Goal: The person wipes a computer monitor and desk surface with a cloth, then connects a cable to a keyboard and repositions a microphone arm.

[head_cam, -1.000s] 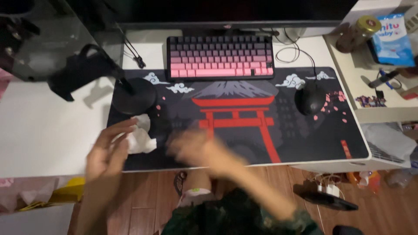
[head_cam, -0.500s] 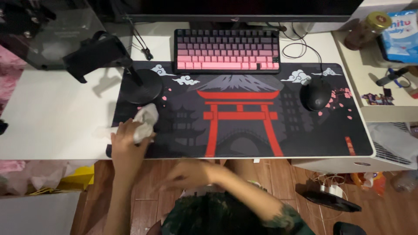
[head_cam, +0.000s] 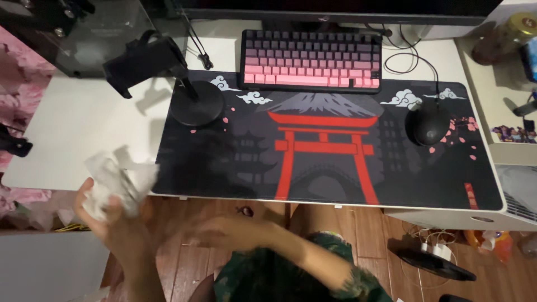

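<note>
My left hand (head_cam: 112,221) holds a crumpled white tissue (head_cam: 114,182) at the front left edge of the white desk (head_cam: 72,128), lifted off the dark desk mat (head_cam: 335,162) with its red gate picture. My right hand (head_cam: 235,232) hangs blurred below the desk's front edge, over my lap, with nothing visible in it; its fingers look loosely curled.
A pink and black keyboard (head_cam: 312,60) sits at the back of the mat, a black mouse (head_cam: 429,122) at the right. A black stand with a round base (head_cam: 196,103) stands at the mat's left corner. Shelves with a jar (head_cam: 506,36) are at right.
My left hand lifted the tissue off the mat and moved it left and toward me, past the desk edge. My right hand dropped from over the mat to below the desk.
</note>
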